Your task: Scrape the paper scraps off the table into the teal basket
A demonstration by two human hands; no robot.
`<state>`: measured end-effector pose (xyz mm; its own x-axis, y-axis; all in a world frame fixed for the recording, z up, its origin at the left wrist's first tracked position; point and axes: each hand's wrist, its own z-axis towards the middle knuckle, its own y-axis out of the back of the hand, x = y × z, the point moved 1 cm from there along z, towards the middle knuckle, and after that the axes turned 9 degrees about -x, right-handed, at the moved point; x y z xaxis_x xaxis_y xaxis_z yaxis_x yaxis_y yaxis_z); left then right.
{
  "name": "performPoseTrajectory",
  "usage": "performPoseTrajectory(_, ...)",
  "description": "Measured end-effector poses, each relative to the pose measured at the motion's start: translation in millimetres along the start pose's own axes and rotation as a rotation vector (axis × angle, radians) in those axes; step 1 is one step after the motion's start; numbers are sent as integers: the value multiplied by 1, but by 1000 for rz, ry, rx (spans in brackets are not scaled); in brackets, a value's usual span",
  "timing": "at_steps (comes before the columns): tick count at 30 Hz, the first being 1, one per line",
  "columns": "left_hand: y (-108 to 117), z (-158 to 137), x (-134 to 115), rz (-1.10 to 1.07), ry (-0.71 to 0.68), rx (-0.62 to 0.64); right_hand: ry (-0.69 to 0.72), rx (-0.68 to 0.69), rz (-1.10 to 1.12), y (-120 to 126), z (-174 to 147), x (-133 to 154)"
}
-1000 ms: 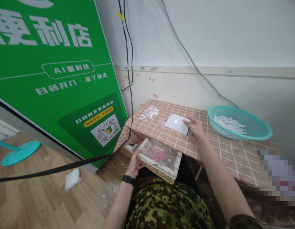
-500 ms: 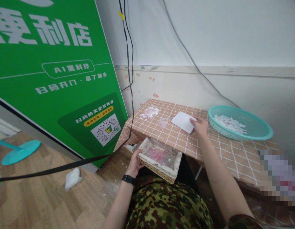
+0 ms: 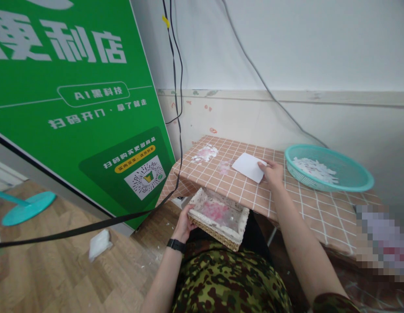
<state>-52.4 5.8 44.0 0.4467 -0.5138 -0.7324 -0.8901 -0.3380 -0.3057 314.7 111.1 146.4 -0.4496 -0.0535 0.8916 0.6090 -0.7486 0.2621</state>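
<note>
My left hand (image 3: 184, 224) grips the left end of a cloth-lined woven basket (image 3: 218, 232), held just below the table's front edge. Pink and whitish residue lies on the basket's floor. Over the table, my right hand (image 3: 272, 173) pinches the right edge of a white card (image 3: 248, 168), which looks like stiff paper. Left of the card is a patch of pink powder (image 3: 224, 168) on the cloth. Farther left lies a small heap of white paper scraps (image 3: 205, 153) with pink powder on it.
A turquoise plastic sieve basket (image 3: 352, 176) with white paper strips stands at the table's right. The checked brown tablecloth (image 3: 306, 208) covers the table. On the left, a black strap (image 3: 91, 227) crosses before a green sign cabinet (image 3: 91, 143). A white packet (image 3: 100, 244) lies on the floor.
My right hand has shifted the white card slightly to the left, toward the pink powder patch. My left hand and the woven basket have stayed in place.
</note>
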Motion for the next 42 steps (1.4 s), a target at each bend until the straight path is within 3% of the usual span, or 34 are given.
performPoseTrajectory(4, 0, 0, 0, 1, -3, 11, 4, -99, -148, 7, 4, -1)
performPoseTrajectory(12, 0, 0, 0, 4, -3, -9, -109, 237, 92, -1, -11, 6)
performPoseTrajectory(19, 0, 0, 0, 0, -7, 1, -99, 149, 22, 4, -8, 10)
performPoseTrajectory(25, 0, 1, 1, -1, -12, -10, -180, 381, 149, 1, -19, 19)
performPoseTrajectory(29, 1, 2, 1, -6, -10, 5, -152, 310, 198, -1, -20, 18)
performPoseTrajectory(35, 0, 0, 0, -2, -5, 10, -15, 338, 163, -7, -23, 19)
performPoseTrajectory(42, -1, 0, 0, 5, 3, 2, -34, 281, 135, -5, -16, 12)
